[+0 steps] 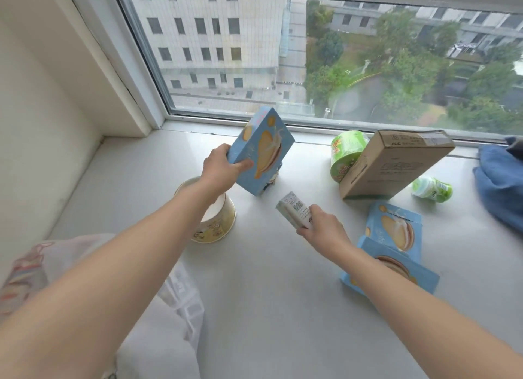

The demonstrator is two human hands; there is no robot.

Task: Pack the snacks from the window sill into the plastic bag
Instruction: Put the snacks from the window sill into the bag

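Two hands busy: left hand [219,170] holds blue box [260,151] tilted.

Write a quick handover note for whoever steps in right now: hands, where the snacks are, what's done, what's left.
Left hand grips a blue snack box, lifted above the sill.
Right hand holds a small white pack.
On the sill: yellow cup, green cup, green bottle, cardboard box, two more blue boxes.
Plastic bag lies bottom left; contents not visible.
Left: bag both held items, then the rest.
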